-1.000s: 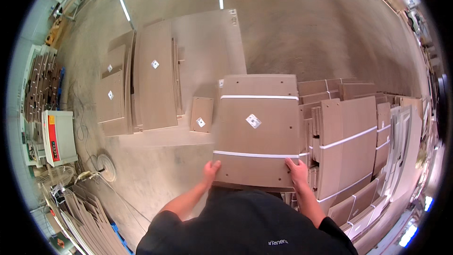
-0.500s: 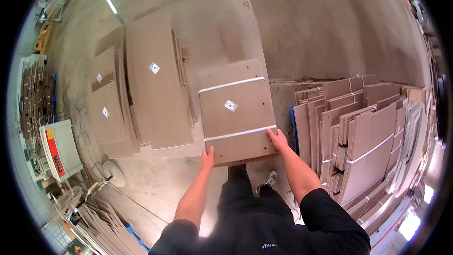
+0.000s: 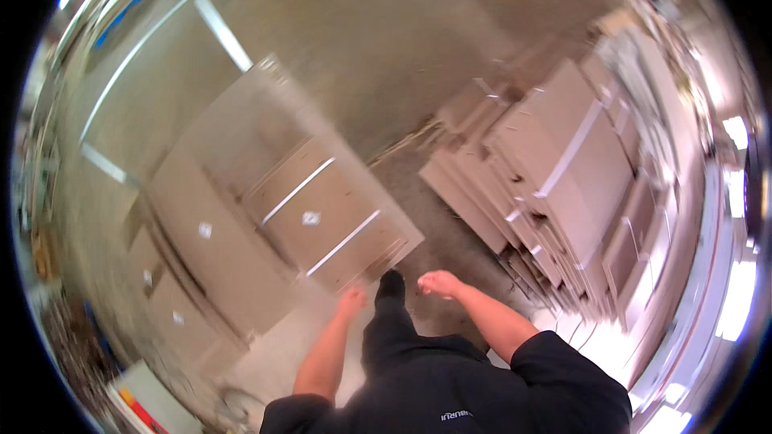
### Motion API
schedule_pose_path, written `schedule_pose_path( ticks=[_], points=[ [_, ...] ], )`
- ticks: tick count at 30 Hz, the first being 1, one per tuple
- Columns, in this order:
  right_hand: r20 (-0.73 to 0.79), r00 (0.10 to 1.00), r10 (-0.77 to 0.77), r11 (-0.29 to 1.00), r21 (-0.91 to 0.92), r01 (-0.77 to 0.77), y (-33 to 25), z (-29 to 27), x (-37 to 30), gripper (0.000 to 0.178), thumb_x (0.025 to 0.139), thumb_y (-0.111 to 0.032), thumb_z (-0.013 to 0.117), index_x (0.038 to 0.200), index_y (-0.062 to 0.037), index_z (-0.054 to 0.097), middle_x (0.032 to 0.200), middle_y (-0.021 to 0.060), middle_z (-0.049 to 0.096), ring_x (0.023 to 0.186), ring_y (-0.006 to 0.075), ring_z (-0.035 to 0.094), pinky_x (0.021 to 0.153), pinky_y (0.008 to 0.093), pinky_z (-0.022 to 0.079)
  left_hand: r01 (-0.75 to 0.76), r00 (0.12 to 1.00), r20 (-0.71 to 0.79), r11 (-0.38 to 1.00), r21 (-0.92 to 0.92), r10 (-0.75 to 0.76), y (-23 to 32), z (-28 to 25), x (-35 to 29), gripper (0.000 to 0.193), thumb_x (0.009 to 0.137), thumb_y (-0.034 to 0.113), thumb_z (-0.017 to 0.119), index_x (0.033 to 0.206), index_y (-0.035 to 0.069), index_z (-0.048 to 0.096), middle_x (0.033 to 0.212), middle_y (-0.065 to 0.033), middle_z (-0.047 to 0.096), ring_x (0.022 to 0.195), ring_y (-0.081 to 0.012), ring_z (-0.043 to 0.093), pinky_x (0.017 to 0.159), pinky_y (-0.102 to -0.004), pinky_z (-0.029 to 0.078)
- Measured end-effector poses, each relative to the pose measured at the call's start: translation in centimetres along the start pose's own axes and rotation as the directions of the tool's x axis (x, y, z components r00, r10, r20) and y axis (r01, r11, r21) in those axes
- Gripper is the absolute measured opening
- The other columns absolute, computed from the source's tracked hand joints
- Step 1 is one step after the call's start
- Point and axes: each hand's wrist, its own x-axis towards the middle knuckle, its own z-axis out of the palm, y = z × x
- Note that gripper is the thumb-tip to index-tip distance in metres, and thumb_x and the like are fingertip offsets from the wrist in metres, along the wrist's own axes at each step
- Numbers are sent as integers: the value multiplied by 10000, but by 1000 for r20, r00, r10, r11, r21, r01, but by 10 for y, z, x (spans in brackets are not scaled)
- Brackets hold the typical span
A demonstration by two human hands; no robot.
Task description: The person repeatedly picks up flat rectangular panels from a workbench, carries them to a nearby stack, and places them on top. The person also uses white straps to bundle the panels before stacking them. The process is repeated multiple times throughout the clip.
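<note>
A bundle of flat brown panels (image 3: 326, 213) lies on a large brown sheet (image 3: 350, 153) on the floor, with two white straps across it and a white label between them. My left hand (image 3: 352, 301) hangs just off the bundle's near edge, apart from it; motion smears its fingers. Farther right, my right hand (image 3: 440, 283) is in the air with curled fingers, and nothing shows in it. The nearest thing beyond it is the sheet's near right corner.
Left of the bundle lie a long labelled panel stack (image 3: 213, 241) and lower labelled panels (image 3: 173, 305). To the right, many strapped panels (image 3: 563, 153) stand leaning together. A white box with a red stripe (image 3: 153, 402) is at the lower left. White strips (image 3: 223, 32) lie beyond the sheet.
Both hands have let go of the strapped bundle, which now rests on the sheet. My view has turned right, so the leaning panels appear closer to the middle.
</note>
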Motion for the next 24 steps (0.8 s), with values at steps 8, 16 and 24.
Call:
schedule_pose_path(
  ticks=[8, 16, 24],
  points=[
    [-430, 901, 52, 999, 32, -42, 204, 67, -271, 325, 993, -333, 554, 1023, -71, 744, 959, 38, 768, 861, 155, 725, 821, 316, 561, 18, 950, 272, 897, 441, -153, -11, 44, -53, 207, 990, 228, 582, 1060, 48, 657, 894, -71, 706, 764, -193, 679, 665, -344, 536],
    [-556, 591, 585, 472, 825, 310, 415, 358, -447, 325, 996, -289, 578, 960, -21, 757, 910, 70, 772, 805, 159, 737, 768, 319, 593, -173, 897, 360, 546, 820, -257, -4, 132, -83, 193, 999, 213, 558, 1065, 48, 635, 904, -97, 678, 697, -195, 652, 528, -321, 480],
    [-167, 428, 888, -68, 873, 483, 521, 577, -511, 340, 978, -333, 606, 1023, -25, 743, 948, 95, 773, 810, 208, 756, 691, 346, 585, -418, 786, 563, 451, 788, -256, -58, 406, -204, 239, 1034, 285, 606, 1153, 80, 637, 958, -62, 705, 734, -150, 653, 578, -284, 491]
  ],
)
